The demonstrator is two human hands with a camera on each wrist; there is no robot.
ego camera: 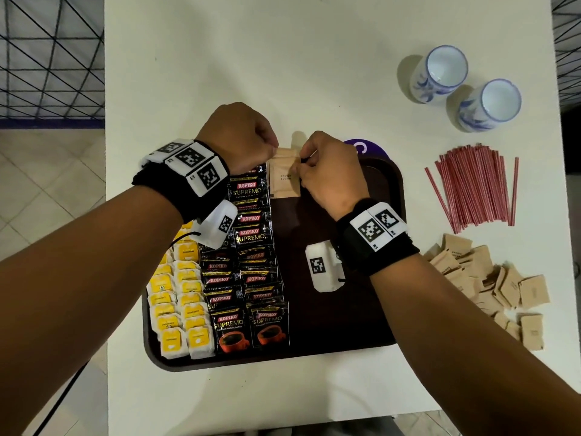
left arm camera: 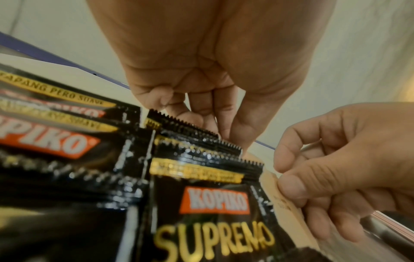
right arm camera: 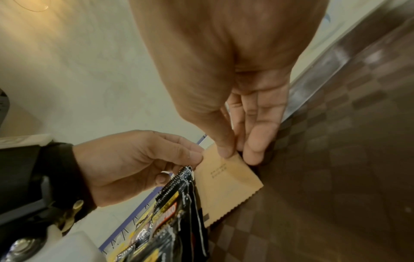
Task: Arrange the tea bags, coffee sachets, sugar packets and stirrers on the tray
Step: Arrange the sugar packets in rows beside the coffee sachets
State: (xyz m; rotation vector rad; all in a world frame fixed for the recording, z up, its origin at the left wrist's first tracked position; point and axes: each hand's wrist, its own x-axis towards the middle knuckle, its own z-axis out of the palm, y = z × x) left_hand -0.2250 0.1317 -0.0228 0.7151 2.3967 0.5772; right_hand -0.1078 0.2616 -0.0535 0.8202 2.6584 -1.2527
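A tan brown-sugar packet (ego camera: 284, 180) lies flat at the far end of the dark brown tray (ego camera: 345, 316), just right of the black coffee sachets (ego camera: 253, 243). My left hand (ego camera: 274, 150) pinches its top left corner, and my right hand (ego camera: 301, 162) pinches its top right edge. The right wrist view shows my right hand's thumb and fingers (right arm camera: 235, 152) clamped on the sugar packet (right arm camera: 228, 186). Two columns of yellow tea bags (ego camera: 179, 303) fill the tray's left side. Red stirrers (ego camera: 478, 187) and a heap of loose sugar packets (ego camera: 490, 287) lie on the table to the right.
Two white-and-blue cups (ego camera: 465, 86) stand at the table's far right. A purple disc (ego camera: 364, 147) peeks from under the tray's far rim. The tray's right half is bare. The white table (ego camera: 283, 58) ends close to the tray's left edge.
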